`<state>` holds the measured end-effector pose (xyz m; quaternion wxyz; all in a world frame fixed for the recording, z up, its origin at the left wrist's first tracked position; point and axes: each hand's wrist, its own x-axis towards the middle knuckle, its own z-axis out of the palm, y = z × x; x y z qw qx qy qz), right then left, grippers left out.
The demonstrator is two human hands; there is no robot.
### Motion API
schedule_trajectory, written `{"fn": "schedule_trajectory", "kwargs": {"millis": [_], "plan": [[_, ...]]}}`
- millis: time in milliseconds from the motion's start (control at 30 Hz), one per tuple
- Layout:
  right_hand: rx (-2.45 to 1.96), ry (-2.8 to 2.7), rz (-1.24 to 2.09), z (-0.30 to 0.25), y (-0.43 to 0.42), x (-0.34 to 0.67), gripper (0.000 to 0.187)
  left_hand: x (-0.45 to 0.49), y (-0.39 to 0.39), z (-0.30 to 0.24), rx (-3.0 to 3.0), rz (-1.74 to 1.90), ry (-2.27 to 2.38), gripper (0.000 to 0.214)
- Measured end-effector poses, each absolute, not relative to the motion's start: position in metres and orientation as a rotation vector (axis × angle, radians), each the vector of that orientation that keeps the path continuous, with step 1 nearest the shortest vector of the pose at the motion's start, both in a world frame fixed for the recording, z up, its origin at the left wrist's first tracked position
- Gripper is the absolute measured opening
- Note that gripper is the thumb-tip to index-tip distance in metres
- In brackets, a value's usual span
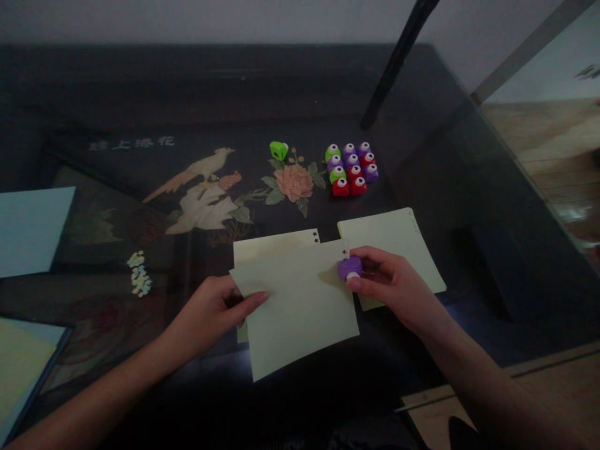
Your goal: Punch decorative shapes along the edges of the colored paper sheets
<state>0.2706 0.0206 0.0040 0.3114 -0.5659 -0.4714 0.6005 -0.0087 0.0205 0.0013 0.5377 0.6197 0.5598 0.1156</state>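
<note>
While the left hand (pixel 213 312) pinches a yellow sheet (pixel 295 312), the right hand (pixel 394 284) seemingly squeezes a purple punch (pixel 349 267).

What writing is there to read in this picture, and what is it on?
"上添花": pale characters painted on the dark table above the bird; the character before them is too blurred.
No text shows on the yellow sheet, purple punch or punch cluster.
</note>
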Motion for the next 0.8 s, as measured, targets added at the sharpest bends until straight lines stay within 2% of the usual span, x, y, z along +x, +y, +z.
{"fn": "schedule_trajectory", "kwargs": {"millis": [800], "plan": [[-1.512,-1.214,1.597,0.0096,0.0218,0.2685,0.036,-0.0089,0.0206,0.0031,1.505,0.275,1.342,0.031]]}}
